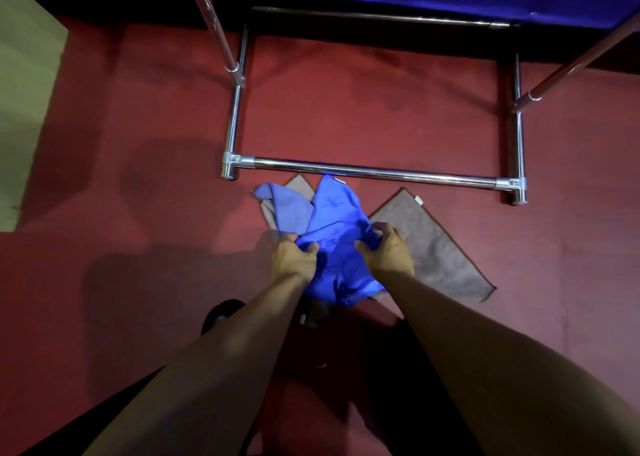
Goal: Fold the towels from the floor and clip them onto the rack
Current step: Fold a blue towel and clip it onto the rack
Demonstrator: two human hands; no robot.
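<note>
Gripping the bright blue towel [337, 233] just off the floor, left hand [292, 259] and right hand [391, 251] bunch its edges, folding barely begun, grey towel [436, 244] waiting, rack [374, 171] seemingly bare.

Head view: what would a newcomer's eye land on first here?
The bright blue towel at centre, gripped by the left hand and the right hand above the red floor. Next, the chrome rack just beyond it, and a grey towel lying flat to the right.
</note>
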